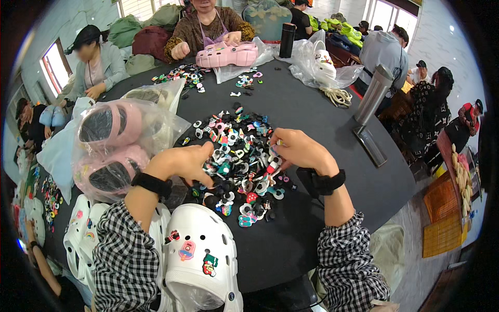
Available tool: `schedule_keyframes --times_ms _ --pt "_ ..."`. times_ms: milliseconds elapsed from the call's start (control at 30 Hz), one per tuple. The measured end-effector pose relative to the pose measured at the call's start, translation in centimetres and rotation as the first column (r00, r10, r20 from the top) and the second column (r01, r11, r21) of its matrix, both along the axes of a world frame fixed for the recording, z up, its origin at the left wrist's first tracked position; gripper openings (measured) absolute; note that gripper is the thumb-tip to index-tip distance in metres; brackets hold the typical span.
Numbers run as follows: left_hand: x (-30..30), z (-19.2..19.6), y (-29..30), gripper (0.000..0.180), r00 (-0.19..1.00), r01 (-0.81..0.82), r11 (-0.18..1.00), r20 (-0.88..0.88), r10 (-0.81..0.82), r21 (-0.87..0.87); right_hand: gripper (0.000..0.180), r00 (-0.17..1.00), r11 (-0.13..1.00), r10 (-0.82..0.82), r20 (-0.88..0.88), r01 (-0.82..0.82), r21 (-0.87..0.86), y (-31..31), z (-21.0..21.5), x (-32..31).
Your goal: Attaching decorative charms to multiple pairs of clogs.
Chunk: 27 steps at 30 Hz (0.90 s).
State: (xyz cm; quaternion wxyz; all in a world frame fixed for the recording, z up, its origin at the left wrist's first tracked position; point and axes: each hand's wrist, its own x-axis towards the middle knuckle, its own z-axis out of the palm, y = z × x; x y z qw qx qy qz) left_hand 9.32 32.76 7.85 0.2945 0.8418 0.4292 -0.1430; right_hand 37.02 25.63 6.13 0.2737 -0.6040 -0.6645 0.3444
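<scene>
A pile of small colourful shoe charms [241, 151] with dark backs lies on the table in front of me. My left hand [188, 162] is over the pile's left side, thumb and fingers spread apart, holding nothing I can see. At the right side, my right hand [301, 151] reaches into the charms with curled fingers; what is between its fingertips is too small to name. Close to me, below the left hand, stands a white clog [200, 249] with several charms fixed on its top. My left sleeve partly covers more white clogs [86, 236].
Pink clogs in a clear bag [112, 148] lie at the left. Across the dark table [332, 119], a person handles a pink clog [227, 54] beside another charm pile [183, 78]. A steel flask [374, 93], a phone [369, 145] and a black bottle [287, 40] stand or lie right and far.
</scene>
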Motion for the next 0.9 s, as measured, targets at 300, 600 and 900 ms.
schedule_keyframes --times_ms 300,600,900 --pt "2.7 -1.8 -0.1 0.072 0.877 0.062 0.995 0.471 -0.090 0.075 0.016 0.955 0.990 0.058 -0.290 -0.018 0.140 1.3 -1.4 -2.2" --pt "2.8 -0.5 0.1 0.048 0.606 0.053 0.983 0.788 0.110 -0.178 0.014 0.930 0.975 0.047 -0.365 0.036 0.218 0.4 0.6 -0.8" --pt "-0.3 0.9 -0.2 0.069 0.969 0.143 0.961 -0.230 -0.088 0.236 0.014 0.808 0.823 0.487 -0.332 -0.552 -0.137 -1.3 2.3 -0.1"
